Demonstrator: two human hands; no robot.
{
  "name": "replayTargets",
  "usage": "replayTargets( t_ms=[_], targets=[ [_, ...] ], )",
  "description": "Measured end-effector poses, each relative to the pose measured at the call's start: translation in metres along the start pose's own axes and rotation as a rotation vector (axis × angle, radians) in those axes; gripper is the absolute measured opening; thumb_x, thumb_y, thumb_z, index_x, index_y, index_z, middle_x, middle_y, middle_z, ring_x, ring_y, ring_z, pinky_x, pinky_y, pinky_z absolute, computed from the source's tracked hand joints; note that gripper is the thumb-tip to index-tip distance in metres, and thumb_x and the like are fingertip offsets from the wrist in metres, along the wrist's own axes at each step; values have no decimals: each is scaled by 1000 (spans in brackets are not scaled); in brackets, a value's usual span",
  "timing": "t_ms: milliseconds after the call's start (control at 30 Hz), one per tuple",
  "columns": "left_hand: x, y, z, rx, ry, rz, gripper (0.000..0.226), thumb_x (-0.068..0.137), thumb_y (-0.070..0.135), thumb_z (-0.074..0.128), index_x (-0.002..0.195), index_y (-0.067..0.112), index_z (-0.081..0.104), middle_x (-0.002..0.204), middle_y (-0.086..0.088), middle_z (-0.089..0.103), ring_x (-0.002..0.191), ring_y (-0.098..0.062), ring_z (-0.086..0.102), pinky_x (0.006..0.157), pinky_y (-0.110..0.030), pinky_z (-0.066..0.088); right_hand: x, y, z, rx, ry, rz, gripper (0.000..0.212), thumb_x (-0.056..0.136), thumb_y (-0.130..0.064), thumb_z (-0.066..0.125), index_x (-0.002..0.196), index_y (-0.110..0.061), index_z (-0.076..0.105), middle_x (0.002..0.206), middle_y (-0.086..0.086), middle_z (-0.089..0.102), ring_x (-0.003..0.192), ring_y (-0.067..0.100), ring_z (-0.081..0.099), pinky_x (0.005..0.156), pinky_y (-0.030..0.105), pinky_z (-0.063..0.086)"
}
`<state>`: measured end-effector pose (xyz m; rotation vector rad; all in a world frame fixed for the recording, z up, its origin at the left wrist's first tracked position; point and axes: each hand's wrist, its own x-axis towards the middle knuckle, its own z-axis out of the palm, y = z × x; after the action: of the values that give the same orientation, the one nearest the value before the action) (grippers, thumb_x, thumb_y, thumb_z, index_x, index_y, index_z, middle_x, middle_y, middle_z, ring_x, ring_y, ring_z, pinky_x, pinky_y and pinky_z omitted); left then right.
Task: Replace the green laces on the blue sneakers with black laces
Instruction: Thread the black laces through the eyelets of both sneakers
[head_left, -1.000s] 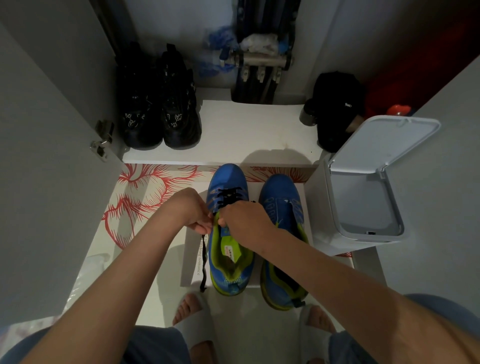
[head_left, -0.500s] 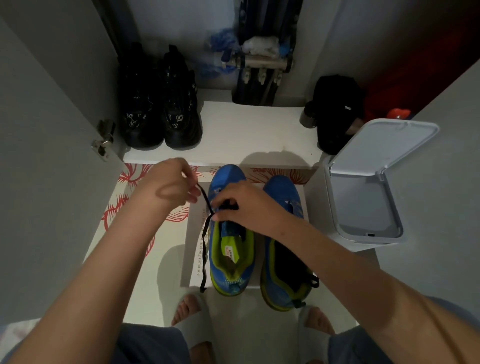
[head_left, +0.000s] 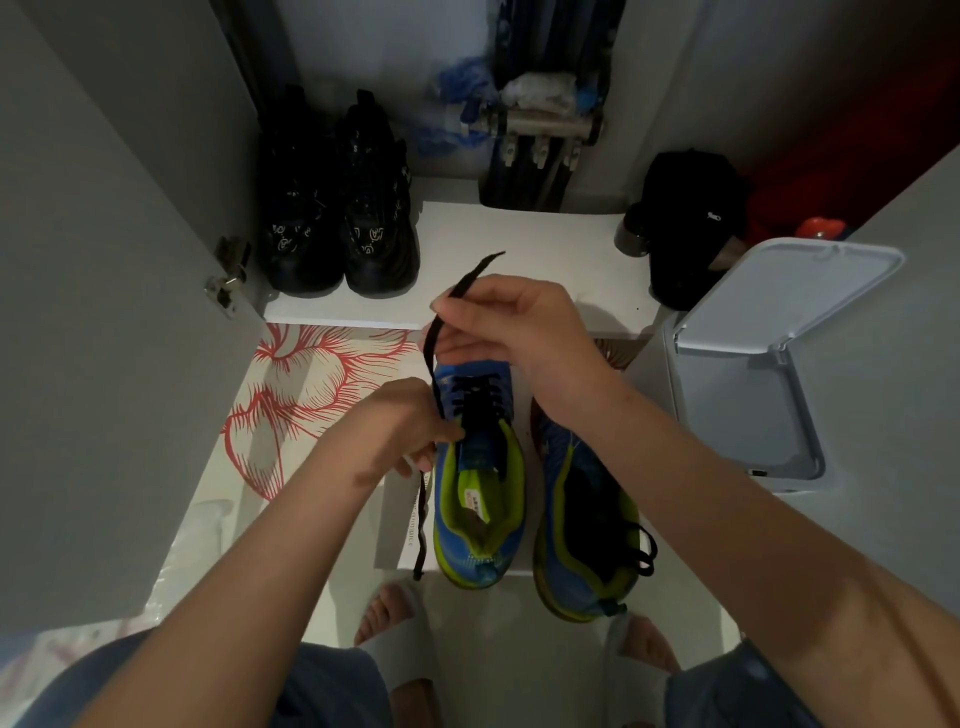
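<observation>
I count two blue sneakers, side by side on a flat white sheet (head_left: 397, 540) with one line of print. The left sneaker (head_left: 480, 525) has woven blue mesh, a padded lime collar and a paper tag on its insole. The right sneaker (head_left: 571, 483) lies partly under my right forearm.

There are two laces. One black lace (head_left: 434, 364), flat and ribbon-like, crosses the left sneaker's eyelets in several bars. My right hand (head_left: 519, 327) is raised above the toe, thumb and forefinger pinching this lace just short of its tip, which pokes up past my fingers. My left hand (head_left: 410, 426) sits against the sneaker's left edge, fingers curled round the same lace, thumb pressed at the eyelet row. The other tail hangs below that hand, crinkled, down beside the heel. The second black lace (head_left: 641, 553) lies in loose loops on the right sneaker's heel.

Two chunky black boots (head_left: 379, 223) stand on a white shelf. One smooth plastic bin (head_left: 800, 291) has its lid up, one black cap (head_left: 691, 223) behind it. One floral mat (head_left: 291, 389) shows red line-drawn petals. My two feet wear white slides (head_left: 400, 654).
</observation>
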<state>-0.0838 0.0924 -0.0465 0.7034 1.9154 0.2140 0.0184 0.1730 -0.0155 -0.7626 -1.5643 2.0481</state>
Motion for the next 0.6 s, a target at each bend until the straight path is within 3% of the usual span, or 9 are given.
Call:
replayTargets(
  t_ms=[133,233,300,367,467,600],
  targets=[
    [5,2,4,-2,-10,-35,28,96,9,48,68,6,51,70,-10,58,69,-23,59,73,-36,54,-2,4,4,-93,-47,63,20,86,0,62,101,13,62,83,27,66,69,29,66,71,32,59],
    [-1,4,-4,17,-61,6,3,91,6,57,90,5,59,82,-8,61,78,-16,60,77,-35,54,0,6,4,-143,-103,128,23,88,0,59,106,15,59,92,31,64,75,31,64,75,34,57],
    [-3,3,-12,16,-48,87,22,89,17,63,107,5,63,100,-7,63,96,-17,59,85,-38,53,5,9,3,-116,-120,125,25,89,3,55,113,13,59,101,31,64,85,30,65,80,31,56],
    [-6,3,-17,-100,6,145,26,90,23,61,107,4,64,104,-11,65,99,-21,60,88,-39,52,12,15,-2,-170,-85,82,28,90,7,51,117,10,59,104,26,64,95,28,63,85,26,53],
    [-13,3,-25,-360,-11,161,17,95,18,54,101,4,61,95,-15,69,91,-25,64,85,-37,51,20,36,-11,-600,-41,45,28,92,7,45,110,2,67,99,7,61,97,18,58,83,19,46],
    [-12,0,-36,-300,109,54,14,96,9,49,96,-3,56,94,-28,68,85,-35,67,79,-44,56,20,78,-7,-1353,-322,93,30,99,-20,40,111,-19,68,118,5,59,112,23,45,94,32,36]
  ],
)
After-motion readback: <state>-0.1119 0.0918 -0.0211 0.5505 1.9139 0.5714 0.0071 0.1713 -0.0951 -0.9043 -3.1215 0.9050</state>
